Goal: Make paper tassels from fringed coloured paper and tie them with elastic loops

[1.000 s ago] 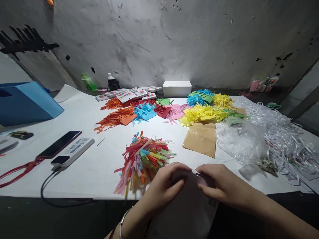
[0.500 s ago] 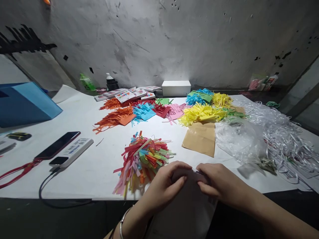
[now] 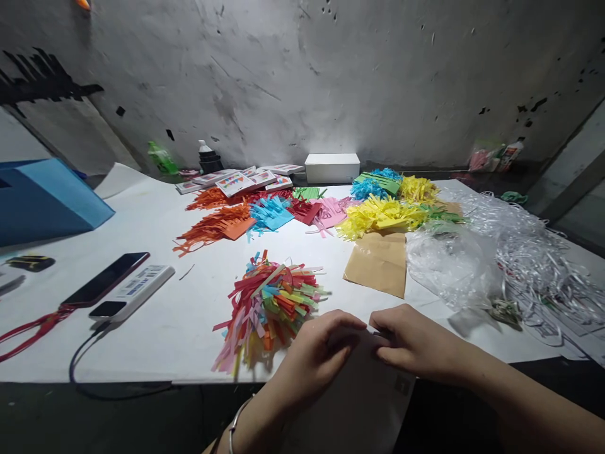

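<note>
At the table's front edge, my left hand (image 3: 321, 353) curls its fingers and thumb at the top end of a white flat piece (image 3: 350, 410). Opposite it, my right hand (image 3: 406, 343) pinches the same end, its fingertips close to those of the left. The piece slopes down towards me and bears a small grey square mark low on its right side; whether it is a box or a sheet I cannot tell. Just left of my hands lies a bunch of many-coloured paper tassels (image 3: 274, 302). Fingers partly hide the gripped end.
Fringed paper bundles (image 3: 378, 214) and printed flat boxes (image 3: 236, 183) lie behind, near a white box (image 3: 332, 168). Brown paper (image 3: 378, 265), a clear plastic bag (image 3: 454, 265) and white ribbon (image 3: 529, 252) are right. A phone (image 3: 106, 277), power bank (image 3: 135, 293) and blue box (image 3: 51, 198) are left.
My right hand has shifted slightly left and up, closer to the left hand. The grey mark on the white piece shows more clearly. The view has moved a little.
</note>
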{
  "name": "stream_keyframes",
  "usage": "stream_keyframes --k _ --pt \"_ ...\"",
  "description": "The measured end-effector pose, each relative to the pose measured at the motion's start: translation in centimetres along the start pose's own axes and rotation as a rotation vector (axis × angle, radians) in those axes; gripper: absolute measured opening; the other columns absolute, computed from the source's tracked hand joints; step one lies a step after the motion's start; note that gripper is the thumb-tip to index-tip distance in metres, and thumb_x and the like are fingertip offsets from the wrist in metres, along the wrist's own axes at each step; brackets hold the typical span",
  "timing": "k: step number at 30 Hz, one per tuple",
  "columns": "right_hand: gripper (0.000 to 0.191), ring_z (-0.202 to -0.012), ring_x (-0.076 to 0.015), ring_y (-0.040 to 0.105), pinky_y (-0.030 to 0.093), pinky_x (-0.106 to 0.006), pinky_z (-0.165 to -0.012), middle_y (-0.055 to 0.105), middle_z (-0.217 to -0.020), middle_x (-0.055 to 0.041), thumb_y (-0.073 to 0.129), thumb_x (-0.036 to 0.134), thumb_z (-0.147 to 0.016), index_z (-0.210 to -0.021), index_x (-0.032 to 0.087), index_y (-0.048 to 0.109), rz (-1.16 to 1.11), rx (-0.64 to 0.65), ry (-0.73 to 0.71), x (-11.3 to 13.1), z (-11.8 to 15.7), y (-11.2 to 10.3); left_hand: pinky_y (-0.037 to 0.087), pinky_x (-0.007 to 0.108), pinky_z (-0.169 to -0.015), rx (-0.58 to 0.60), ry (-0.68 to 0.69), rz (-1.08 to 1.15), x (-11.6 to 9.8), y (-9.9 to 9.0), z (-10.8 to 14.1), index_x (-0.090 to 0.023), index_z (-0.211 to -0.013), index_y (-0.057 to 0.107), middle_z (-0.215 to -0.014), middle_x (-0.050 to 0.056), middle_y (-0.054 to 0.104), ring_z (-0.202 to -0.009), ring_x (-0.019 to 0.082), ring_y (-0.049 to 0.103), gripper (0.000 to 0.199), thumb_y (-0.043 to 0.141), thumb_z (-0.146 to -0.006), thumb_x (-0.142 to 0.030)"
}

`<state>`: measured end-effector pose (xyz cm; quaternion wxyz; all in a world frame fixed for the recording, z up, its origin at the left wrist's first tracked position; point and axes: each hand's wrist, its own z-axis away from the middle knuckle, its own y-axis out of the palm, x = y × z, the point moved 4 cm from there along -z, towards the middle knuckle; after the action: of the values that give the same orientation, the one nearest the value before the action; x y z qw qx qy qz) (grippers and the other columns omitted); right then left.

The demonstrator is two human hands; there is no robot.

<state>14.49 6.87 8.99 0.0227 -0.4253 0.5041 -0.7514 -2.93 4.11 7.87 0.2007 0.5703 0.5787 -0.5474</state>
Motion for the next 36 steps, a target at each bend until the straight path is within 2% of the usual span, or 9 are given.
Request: stream_keyframes --k 5,9,18,27,31,33,36 --pt "0.012 -0.063 -0.011 0.044 0.025 -0.024 -0.058 0.052 -0.069 0.0043 0.057 0.017 -0.079 -0.072 0.02 0.048 0.013 -0.046 0.007 -0.1 0.4 0.4 0.051 0.022 -0.083 -0.001 -0.009 -0.023 0.3 -0.2 0.2 -0.021 -0.107 0.067 -0.1 0.002 0.074 -0.093 0.015 0.069 0.028 0.055 -0.087 -0.005" --pt "0.014 -0.063 -0.0115 0.043 0.023 -0.024 -0.058 0.052 -0.069 0.0032 0.057 0.014 -0.076 -0.07 0.02 0.045 0.077 -0.076 0.047 -0.1 0.5 0.7 0.05 0.023 -0.083 0.012 -0.004 -0.028 0.5 0.0 0.2 -0.022 -0.108 0.066 -0.101 0.001 0.074 -0.093 0.015 0.068 0.028 0.055 -0.088 -0.006" --pt "0.014 -0.067 -0.0135 0.043 0.021 -0.026 -0.06 0.056 -0.075 -0.0002 0.055 0.013 -0.078 -0.075 0.021 0.044 0.15 -0.077 0.035 0.0 0.0 0.8 0.05 0.024 -0.086 0.014 -0.031 -0.028 0.2 0.0 0.0 -0.021 -0.108 0.067 -0.103 0.002 0.073 -0.096 0.016 0.068 0.03 0.055 -0.085 -0.006" --pt "0.027 -0.059 -0.0091 0.038 0.023 -0.023 -0.054 0.041 -0.06 0.0079 0.063 0.011 -0.073 -0.064 0.02 0.039 -0.031 -0.034 0.013 -0.3 -0.3 0.4 0.051 0.027 -0.086 -0.007 -0.049 0.087 0.7 -0.1 0.0 -0.021 -0.106 0.07 -0.101 0.002 0.075 -0.095 0.018 0.068 0.033 0.055 -0.081 -0.005" --pt "0.028 -0.06 -0.0088 0.04 0.026 -0.021 -0.052 0.044 -0.061 0.0086 0.072 0.028 -0.077 -0.068 0.019 0.048 -0.154 0.024 0.023 -0.9 -0.2 0.4 0.051 0.026 -0.084 0.002 -0.039 0.078 0.6 -0.5 0.1 -0.021 -0.106 0.07 -0.1 0.002 0.075 -0.094 0.017 0.068 0.034 0.055 -0.081 -0.003" --pt "0.023 -0.06 -0.0091 0.041 0.027 -0.021 -0.052 0.046 -0.062 0.0081 0.071 0.033 -0.08 -0.073 0.019 0.054 -0.206 0.05 0.04 -1.0 0.1 0.5 0.05 0.026 -0.084 0.0 -0.037 0.06 0.6 -0.6 0.2 -0.022 -0.106 0.069 -0.1 0.002 0.074 -0.094 0.017 0.067 0.034 0.055 -0.082 -0.003" --pt "0.019 -0.058 -0.0087 0.04 0.025 -0.022 -0.051 0.045 -0.059 0.0077 0.065 0.024 -0.08 -0.067 0.018 0.052 -0.187 0.002 0.082 -0.9 0.5 0.5 0.05 0.026 -0.086 0.016 -0.039 0.039 0.7 -0.5 0.5 -0.023 -0.108 0.068 -0.103 0.002 0.073 -0.097 0.018 0.067 0.029 0.057 -0.086 -0.007"
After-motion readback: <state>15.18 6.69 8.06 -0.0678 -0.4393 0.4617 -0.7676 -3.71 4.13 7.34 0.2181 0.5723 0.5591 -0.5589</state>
